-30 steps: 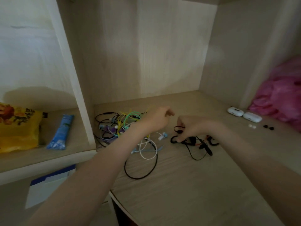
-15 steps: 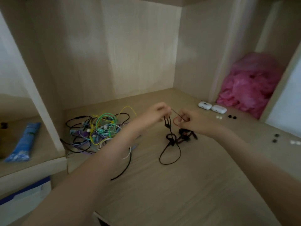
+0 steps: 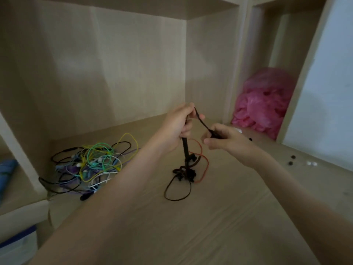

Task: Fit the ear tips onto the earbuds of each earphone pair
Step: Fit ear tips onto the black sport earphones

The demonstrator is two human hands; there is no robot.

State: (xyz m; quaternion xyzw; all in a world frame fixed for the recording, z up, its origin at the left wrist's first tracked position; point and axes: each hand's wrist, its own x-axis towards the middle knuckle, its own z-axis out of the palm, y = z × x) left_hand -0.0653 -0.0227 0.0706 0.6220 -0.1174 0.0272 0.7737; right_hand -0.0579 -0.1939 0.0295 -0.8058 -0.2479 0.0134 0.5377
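A black earphone pair with a thin red cable hangs in a tangle, its lower loop resting on the wooden shelf. My left hand pinches the black cable at the top and holds it up. My right hand grips the other end of the same cable, a short stretch of it spanning between the two hands. A pile of tangled coloured earphones lies to the left. Loose black ear tips and white ear tips lie on the shelf at the right.
A crumpled pink plastic bag fills the narrow compartment at the right. A blue packet lies in the left compartment behind a vertical divider. The shelf's back and side walls enclose the work area.
Both hands have lifted the black earphones higher off the shelf, stretching the cable between them. The view has swung right and up.
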